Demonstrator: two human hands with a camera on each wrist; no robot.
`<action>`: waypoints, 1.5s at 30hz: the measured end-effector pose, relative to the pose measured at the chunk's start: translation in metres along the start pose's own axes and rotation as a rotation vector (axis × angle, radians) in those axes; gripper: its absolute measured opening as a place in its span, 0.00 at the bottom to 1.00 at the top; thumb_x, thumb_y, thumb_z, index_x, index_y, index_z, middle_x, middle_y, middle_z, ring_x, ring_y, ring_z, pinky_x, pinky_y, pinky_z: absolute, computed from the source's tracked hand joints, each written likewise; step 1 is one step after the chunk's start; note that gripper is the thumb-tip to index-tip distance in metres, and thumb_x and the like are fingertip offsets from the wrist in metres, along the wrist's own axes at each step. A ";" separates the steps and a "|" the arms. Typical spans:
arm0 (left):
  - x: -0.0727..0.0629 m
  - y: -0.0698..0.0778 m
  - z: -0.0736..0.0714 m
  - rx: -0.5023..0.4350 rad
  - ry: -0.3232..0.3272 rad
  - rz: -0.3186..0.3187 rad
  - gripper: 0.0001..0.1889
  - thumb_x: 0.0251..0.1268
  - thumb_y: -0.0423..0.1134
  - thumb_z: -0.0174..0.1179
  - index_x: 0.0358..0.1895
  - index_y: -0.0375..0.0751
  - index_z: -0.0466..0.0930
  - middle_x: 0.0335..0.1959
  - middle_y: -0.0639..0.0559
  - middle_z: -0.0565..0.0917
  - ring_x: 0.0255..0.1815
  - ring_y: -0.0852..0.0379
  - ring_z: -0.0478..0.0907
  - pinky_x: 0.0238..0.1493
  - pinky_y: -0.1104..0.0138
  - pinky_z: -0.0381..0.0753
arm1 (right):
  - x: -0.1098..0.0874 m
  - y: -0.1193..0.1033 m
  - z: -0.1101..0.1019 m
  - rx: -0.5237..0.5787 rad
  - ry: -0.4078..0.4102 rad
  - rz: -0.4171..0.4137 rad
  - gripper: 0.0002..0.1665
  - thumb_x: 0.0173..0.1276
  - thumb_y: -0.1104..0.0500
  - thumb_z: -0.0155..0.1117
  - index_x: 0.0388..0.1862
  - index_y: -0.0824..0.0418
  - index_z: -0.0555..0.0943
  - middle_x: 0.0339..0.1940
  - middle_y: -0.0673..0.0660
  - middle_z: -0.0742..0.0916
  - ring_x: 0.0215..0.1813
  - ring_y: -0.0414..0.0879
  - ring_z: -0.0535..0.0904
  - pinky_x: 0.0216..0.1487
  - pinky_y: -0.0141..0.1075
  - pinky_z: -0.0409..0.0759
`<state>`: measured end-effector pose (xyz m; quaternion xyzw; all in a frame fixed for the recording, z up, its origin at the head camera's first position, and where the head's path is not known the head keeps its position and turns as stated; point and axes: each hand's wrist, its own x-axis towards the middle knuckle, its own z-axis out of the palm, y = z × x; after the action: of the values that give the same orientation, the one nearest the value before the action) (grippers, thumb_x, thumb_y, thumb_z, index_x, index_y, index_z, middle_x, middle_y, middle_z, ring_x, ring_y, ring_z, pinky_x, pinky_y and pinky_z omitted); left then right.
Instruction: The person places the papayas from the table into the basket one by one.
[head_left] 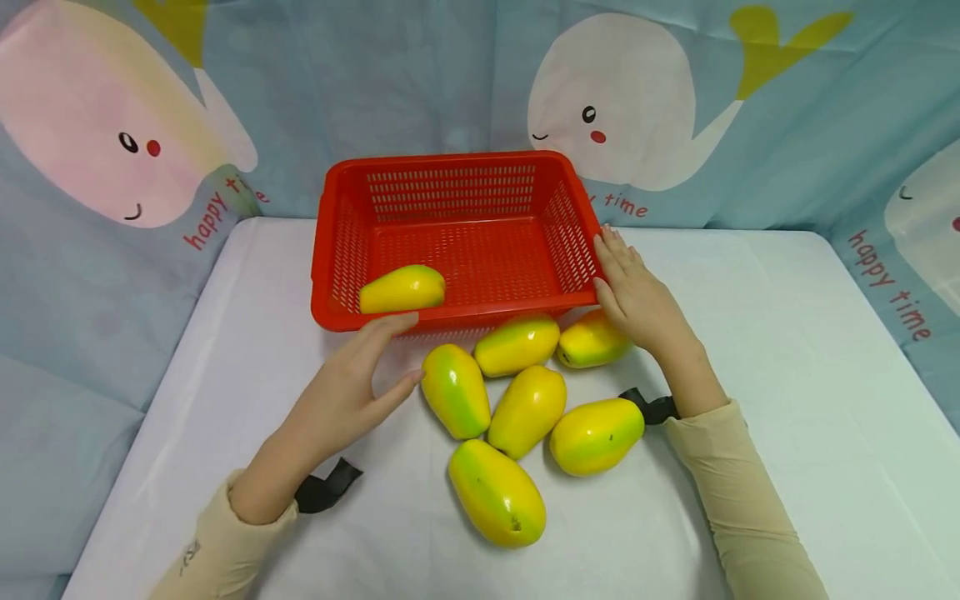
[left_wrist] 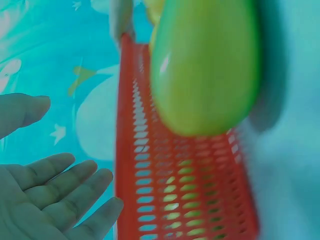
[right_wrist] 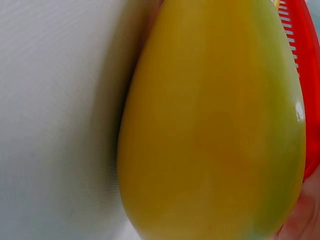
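Note:
A red plastic basket [head_left: 480, 313] stands at the back of the table, with one yellow-green papaya [head_left: 405, 289] inside at its front left. My left hand [head_left: 341, 396] is at the basket's front rim, fingers extended and thumb apart; the left wrist view shows its fingers [left_wrist: 75, 195] straight, holding nothing. Beside the thumb lies a papaya [head_left: 456, 392]. At the basket's right front corner, my right hand [head_left: 637, 292] rests its extended fingers against the rim and side. Below its palm sits another papaya [head_left: 592, 340], partly hidden by the hand.
Several more papayas lie in front of the basket, among them one [head_left: 517, 344] by its front wall, one [head_left: 597, 436] at the right and one [head_left: 498, 493] nearest me. Black straps [head_left: 327, 486] hang from both wrists. A whale-print curtain [head_left: 420, 75] hangs behind the white table [head_left: 787, 400].

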<state>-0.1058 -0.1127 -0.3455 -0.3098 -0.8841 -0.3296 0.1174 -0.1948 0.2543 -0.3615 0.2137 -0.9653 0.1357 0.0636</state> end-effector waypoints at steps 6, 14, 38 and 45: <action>-0.019 0.004 0.016 -0.031 -0.043 -0.061 0.32 0.54 0.36 0.68 0.62 0.34 0.67 0.60 0.44 0.73 0.61 0.48 0.70 0.59 0.52 0.71 | 0.000 -0.001 0.000 0.004 -0.001 -0.001 0.35 0.76 0.53 0.37 0.75 0.66 0.46 0.77 0.60 0.50 0.76 0.49 0.42 0.74 0.43 0.41; -0.029 -0.001 0.038 -0.076 0.025 -0.141 0.31 0.53 0.35 0.69 0.61 0.33 0.68 0.58 0.43 0.74 0.60 0.47 0.70 0.61 0.52 0.69 | 0.000 -0.001 -0.001 0.015 0.000 0.000 0.34 0.76 0.53 0.37 0.75 0.67 0.47 0.76 0.61 0.51 0.76 0.50 0.41 0.74 0.43 0.40; -0.016 -0.016 0.076 -0.432 -0.132 -0.459 0.49 0.52 0.40 0.71 0.72 0.31 0.48 0.71 0.37 0.58 0.69 0.43 0.60 0.66 0.51 0.63 | 0.000 0.000 -0.003 0.033 -0.005 0.016 0.34 0.76 0.54 0.36 0.75 0.66 0.45 0.77 0.60 0.49 0.76 0.49 0.41 0.74 0.43 0.41; -0.019 -0.018 0.078 -0.455 -0.135 -0.486 0.47 0.52 0.39 0.70 0.71 0.32 0.49 0.69 0.38 0.62 0.66 0.43 0.63 0.65 0.50 0.64 | 0.001 0.000 -0.001 0.034 -0.003 0.013 0.34 0.76 0.54 0.36 0.75 0.66 0.46 0.77 0.59 0.49 0.76 0.49 0.41 0.74 0.43 0.41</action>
<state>-0.1023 -0.0811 -0.4212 -0.1295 -0.8417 -0.5155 -0.0954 -0.1955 0.2545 -0.3607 0.2087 -0.9644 0.1521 0.0575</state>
